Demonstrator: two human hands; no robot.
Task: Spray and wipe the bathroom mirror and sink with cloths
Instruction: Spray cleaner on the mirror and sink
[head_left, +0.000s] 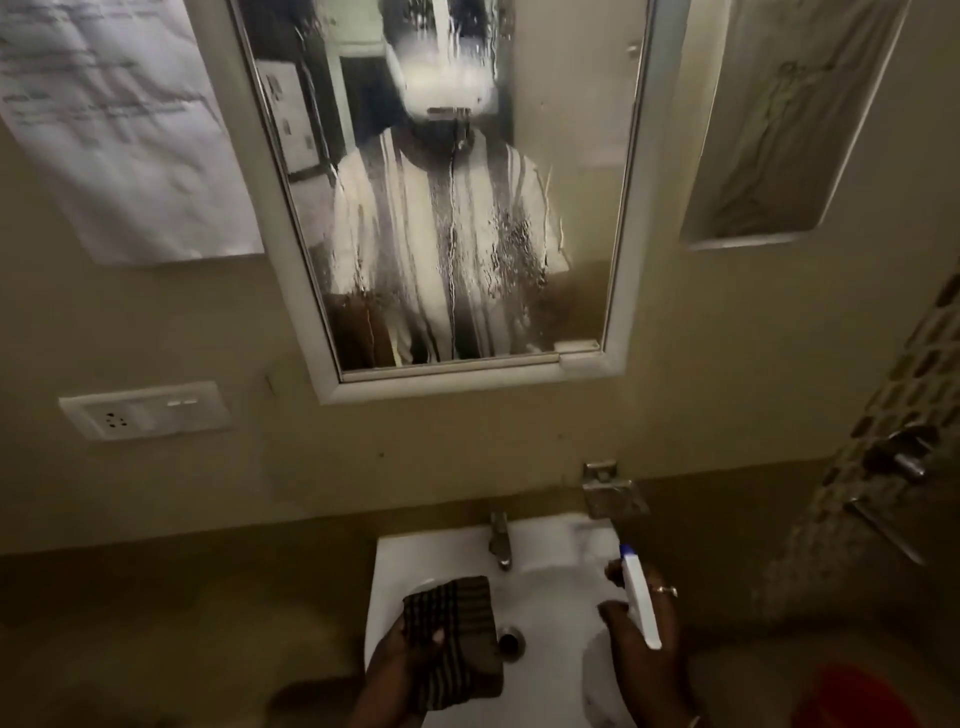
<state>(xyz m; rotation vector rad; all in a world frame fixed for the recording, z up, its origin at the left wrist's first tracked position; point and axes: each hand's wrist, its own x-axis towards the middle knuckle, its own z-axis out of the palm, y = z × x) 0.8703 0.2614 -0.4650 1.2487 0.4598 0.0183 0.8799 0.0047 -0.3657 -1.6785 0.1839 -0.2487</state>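
A white-framed mirror (452, 208) hangs on the wall, its glass streaked with running spray drops. Below it is a white sink (550, 582) with a metal tap (500, 540) and a drain (511, 640). My left hand (400, 660) grips a folded dark striped cloth (454, 639) over the sink's left side. My right hand (644, 629) holds a white spray bottle (640, 597) with a blue nozzle tip, over the sink's right side and pointing up toward the wall.
A metal soap holder (613, 491) is fixed above the sink's right corner. A socket and switch plate (145, 410) sits left of the mirror, with a paper notice (119, 124) above it. A wall niche (779, 130) is at right, a wall valve (904, 457) on the tiled side wall.
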